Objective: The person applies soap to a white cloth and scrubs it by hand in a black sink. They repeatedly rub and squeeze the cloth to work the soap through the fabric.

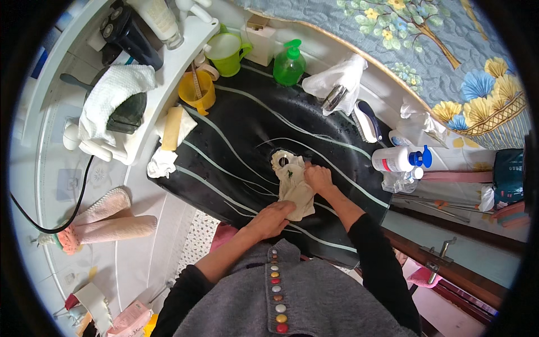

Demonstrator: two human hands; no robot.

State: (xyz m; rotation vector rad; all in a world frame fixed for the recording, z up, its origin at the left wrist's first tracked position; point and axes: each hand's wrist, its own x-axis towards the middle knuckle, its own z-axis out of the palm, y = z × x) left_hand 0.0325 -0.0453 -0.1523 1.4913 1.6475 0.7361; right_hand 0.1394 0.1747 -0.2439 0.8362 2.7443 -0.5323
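A cream-coloured cloth (295, 191) lies in the black washbasin (236, 126) with pale wavy stripes. My right hand (318, 179) grips its right edge, fingers curled in. At the near left edge, my left hand (271, 220) holds it, the thumb side resting on the fabric. A small dark green mark shows on the cloth's upper part. Just beyond, the metal drain (284, 161) is partly ringed by the far end of the cloth. Parts of the cloth under my fingers are hidden.
Around the rim stand a yellow cup (197, 90), a lime-green mug (225, 52), a green pump bottle (289, 65) and a white pump bottle (391, 159). The metal faucet (335, 97) is wrapped in white plastic. A scrub brush (367, 121) lies at right, a yellow bar (172, 128) at left.
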